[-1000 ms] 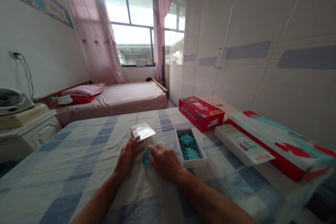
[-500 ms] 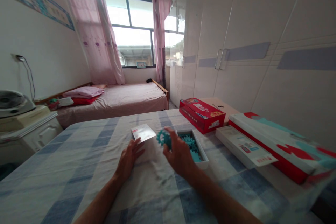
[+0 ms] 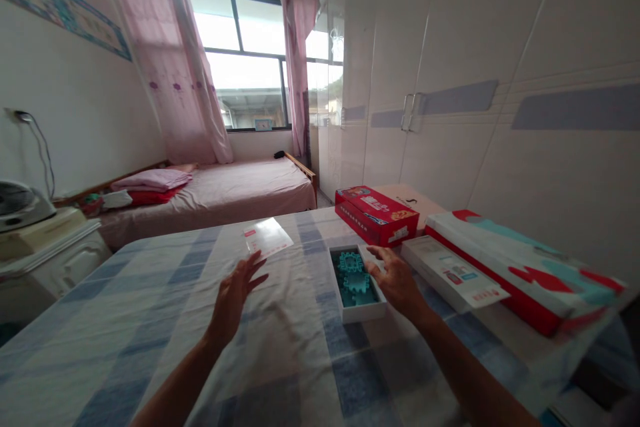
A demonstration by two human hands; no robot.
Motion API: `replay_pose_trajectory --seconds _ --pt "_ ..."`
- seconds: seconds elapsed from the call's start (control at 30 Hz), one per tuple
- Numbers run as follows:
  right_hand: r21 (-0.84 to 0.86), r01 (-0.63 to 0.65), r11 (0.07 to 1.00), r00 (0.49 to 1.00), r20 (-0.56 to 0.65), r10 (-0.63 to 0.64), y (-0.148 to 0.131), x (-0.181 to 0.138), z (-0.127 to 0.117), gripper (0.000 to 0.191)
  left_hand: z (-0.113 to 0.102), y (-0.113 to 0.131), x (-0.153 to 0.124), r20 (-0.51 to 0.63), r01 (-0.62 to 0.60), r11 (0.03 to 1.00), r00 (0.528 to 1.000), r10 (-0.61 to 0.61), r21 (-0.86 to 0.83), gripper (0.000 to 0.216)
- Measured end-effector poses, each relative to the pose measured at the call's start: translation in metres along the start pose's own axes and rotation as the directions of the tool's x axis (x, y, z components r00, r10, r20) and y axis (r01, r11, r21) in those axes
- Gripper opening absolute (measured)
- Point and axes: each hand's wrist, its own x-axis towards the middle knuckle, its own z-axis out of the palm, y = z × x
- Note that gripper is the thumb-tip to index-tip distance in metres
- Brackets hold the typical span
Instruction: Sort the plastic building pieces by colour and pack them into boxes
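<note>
A small white open box (image 3: 363,313) rests on the checked tablecloth, with several teal gear-shaped pieces (image 3: 356,281) lying inside. Over its right rim is my right hand (image 3: 395,280), fingers apart and holding nothing; I cannot tell whether it touches the box. My left hand (image 3: 237,290) is open, its fingers stretched out by the near edge of a white printed card (image 3: 269,239). Whether those fingertips touch the card is unclear.
Behind the small box stands a red printed box (image 3: 376,215). Right of it lie a long white box (image 3: 445,267) with a printed sheet (image 3: 483,293) and a larger red, white and teal box (image 3: 520,273). A pink-covered bed (image 3: 250,190) is beyond the table.
The teal gear-shaped piece that my right hand held is now in the white box. That hand has let go and moved right, opening. My left hand has shifted slightly left.
</note>
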Motion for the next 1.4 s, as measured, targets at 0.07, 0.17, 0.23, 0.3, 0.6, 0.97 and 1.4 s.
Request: replay_pose_trajectory --seconds 0.07,0.17,0.23,0.3,0.6,0.97,1.4 --pt "0.072 -0.017 0.997 1.000 -0.020 0.018 0.000 -0.004 -0.007 0.039 0.014 0.012 -0.007 0.039 0.013 1.000 0.999 -0.013 -0.004 0.050" --pt "0.192 -0.040 0.981 0.998 -0.045 0.049 -0.007 -0.011 -0.014 0.041 0.040 0.026 -0.025 0.161 0.059 0.998 0.985 -0.060 0.011 0.050" --pt "0.301 -0.075 0.951 0.996 -0.020 0.085 -0.012 -0.017 -0.014 0.043 0.057 0.028 -0.040 0.261 0.097 0.994 0.959 -0.106 0.046 0.049" --pt "0.393 -0.114 0.912 0.993 0.038 0.108 -0.017 -0.022 -0.014 0.045 0.072 0.025 -0.053 0.365 0.128 0.989 0.919 -0.147 0.076 0.050" --pt "0.599 -0.260 0.757 0.966 0.153 0.211 -0.009 -0.039 -0.013 0.051 0.104 0.007 -0.073 0.454 0.109 0.969 0.868 -0.200 0.220 0.046" --pt "0.142 -0.125 0.982 0.991 -0.037 0.132 0.006 -0.054 -0.004 0.046 0.094 -0.025 -0.068 0.275 0.038 0.859 0.939 -0.205 0.511 0.041" --pt "0.349 -0.327 0.878 0.944 0.167 0.285 0.009 -0.060 0.006 0.062 0.124 -0.083 -0.078 0.177 0.272 0.952 0.939 -0.294 0.142 0.060"
